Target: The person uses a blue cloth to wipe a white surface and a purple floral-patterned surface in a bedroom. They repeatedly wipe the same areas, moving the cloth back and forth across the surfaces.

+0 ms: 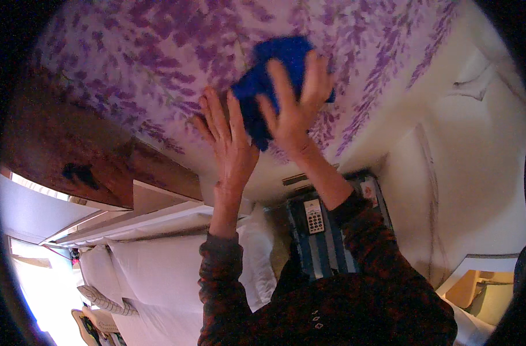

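A blue cloth [284, 69] is spread against a pale surface painted with purple flower sprays [176, 56]. Over the cloth is my right hand [297, 104], its fingers apart and slightly blurred, pressing on the fabric. My left hand [230, 134] rests beside the cloth's left edge, fingers extended against the flowered surface. Nothing shows in that hand, though its index finger and thumb side adjoin the blue fabric. Both forearms reach up from dark patterned sleeves.
A white handset with a keypad [314, 216] lies on blue-and-grey striped fabric [328, 255] below my arms. To the left are a dark wooden panel [98, 147] and a bed with white sheets [159, 268]. A pale wall [466, 173] rises at right.
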A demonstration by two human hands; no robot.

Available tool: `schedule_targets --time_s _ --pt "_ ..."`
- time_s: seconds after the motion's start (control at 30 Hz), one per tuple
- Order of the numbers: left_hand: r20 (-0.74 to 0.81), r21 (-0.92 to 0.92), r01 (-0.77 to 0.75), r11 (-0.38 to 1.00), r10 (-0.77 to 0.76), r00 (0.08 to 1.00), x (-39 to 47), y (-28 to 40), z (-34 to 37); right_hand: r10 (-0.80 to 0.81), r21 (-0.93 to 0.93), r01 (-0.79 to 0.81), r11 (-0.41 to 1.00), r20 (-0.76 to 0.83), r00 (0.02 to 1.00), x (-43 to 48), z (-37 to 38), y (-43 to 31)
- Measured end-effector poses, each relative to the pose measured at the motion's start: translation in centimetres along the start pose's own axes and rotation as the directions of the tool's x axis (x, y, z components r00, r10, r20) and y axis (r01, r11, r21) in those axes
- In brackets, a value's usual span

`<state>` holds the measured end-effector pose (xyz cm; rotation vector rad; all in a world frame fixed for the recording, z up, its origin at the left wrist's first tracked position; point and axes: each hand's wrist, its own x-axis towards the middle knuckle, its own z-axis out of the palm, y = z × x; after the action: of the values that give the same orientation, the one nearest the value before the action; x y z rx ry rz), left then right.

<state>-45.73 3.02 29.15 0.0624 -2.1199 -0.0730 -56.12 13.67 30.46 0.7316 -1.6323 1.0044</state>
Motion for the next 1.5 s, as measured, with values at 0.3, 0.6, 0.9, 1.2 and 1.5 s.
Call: schedule_targets --time_s 0.3,0.6,0.9,1.2,1.5 --pt "-0.057 -0.079 0.189 0.979 -0.194 0.979 -1.8 -3.0 -2.0 -0.205 0.073 0.199 0.977 0.104 0.973 -3.8 1.1 -0.6" --pt "-0.053 0.151 0.156 0.976 -0.15 0.987 -2.1 -3.7 -0.9 0.069 -0.028 -0.07 0.997 -0.044 0.997 -4.2 0.2 1.5" --pt "-0.048 0.238 0.15 0.96 -0.143 0.989 -2.7 -4.0 0.2 0.005 0.054 -0.012 0.998 0.118 0.993 -9.6 2.4 -3.3" --pt "-0.019 0.284 0.162 0.945 -0.163 0.986 -2.2 -4.5 0.3 0.069 -0.01 -0.069 0.998 -0.016 0.997 -7.9 0.8 1.6" --pt "0.01 0.278 0.095 0.956 -0.101 0.995 -1.7 -4.2 0.1 0.133 0.013 -0.133 0.991 -0.049 0.99 -8.6 4.1 -4.4"
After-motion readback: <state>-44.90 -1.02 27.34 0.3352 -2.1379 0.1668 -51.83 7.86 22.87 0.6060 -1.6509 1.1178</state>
